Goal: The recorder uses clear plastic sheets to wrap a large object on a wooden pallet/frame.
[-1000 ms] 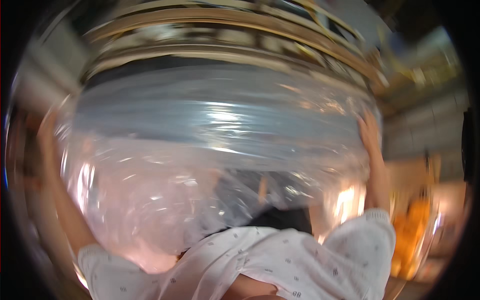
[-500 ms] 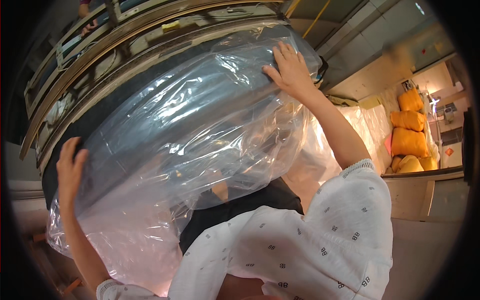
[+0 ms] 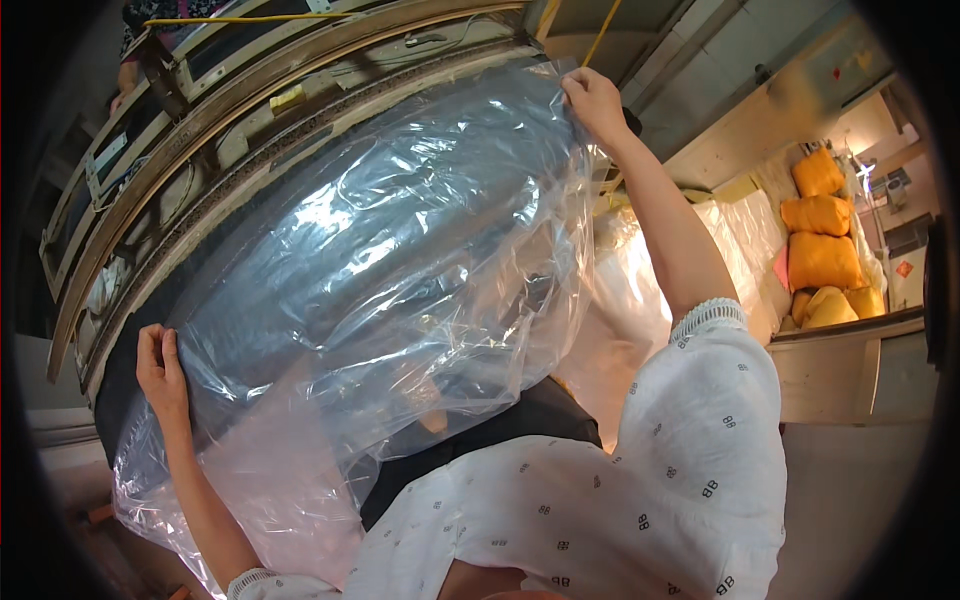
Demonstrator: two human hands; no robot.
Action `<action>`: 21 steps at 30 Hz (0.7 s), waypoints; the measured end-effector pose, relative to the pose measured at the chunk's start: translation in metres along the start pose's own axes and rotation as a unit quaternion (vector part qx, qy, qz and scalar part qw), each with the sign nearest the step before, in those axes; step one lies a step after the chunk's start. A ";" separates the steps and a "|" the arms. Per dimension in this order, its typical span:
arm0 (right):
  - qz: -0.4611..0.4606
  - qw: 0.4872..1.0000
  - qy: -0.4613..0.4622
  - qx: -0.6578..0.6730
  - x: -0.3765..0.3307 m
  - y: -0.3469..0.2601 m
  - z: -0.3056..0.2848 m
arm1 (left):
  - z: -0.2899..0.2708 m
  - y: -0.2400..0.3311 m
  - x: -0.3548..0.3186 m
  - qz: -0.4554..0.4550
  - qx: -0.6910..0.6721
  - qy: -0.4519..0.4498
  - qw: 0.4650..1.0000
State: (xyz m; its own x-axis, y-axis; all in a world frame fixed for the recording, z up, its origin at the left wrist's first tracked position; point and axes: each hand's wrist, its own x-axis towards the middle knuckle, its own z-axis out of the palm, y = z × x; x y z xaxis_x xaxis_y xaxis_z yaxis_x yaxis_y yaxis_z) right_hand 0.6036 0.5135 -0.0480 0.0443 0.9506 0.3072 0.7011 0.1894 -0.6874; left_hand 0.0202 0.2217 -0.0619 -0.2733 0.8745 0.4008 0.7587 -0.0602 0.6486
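Observation:
A wide sheet of clear plastic film (image 3: 400, 230) lies wrinkled and shiny across the dark surface (image 3: 125, 385) in front of me, and its near part hangs toward my lap. My right hand (image 3: 597, 108) is closed on the film's far right corner, thumb and fingers pinched together. At the left edge of the film, my left hand (image 3: 163, 375) is also closed, its fingers curled over and pinching the film's border. Both arms are spread wide, with the film stretched between them. Black cloth (image 3: 480, 440) shows under the near edge of the film.
Beyond the film runs a long machine frame with rails (image 3: 200, 150), with a yellow piece (image 3: 287, 98) on it. A person (image 3: 180, 15) is behind it at the upper left. Orange bundles (image 3: 825, 260) are stacked at right, beside more shiny film (image 3: 735, 235).
Both hands were spread flat on the film and are now closed on its edges. My right hand moved slightly farther away, my left hand nearer and to the right. The film has shifted with them.

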 end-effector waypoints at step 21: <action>-0.133 0.985 -0.096 -0.048 -0.025 -0.076 0.077 | -0.137 0.033 -0.163 0.076 0.252 0.157 0.952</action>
State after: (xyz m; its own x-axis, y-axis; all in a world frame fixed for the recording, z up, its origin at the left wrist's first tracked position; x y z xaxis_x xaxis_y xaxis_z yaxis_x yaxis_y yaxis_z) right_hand 0.4939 0.4942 -0.0542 -0.2787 0.9010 0.3324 0.7347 0.4229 -0.5305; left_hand 0.0088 0.0110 -0.0170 -0.2415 0.6824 0.6899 0.9691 0.1333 0.2075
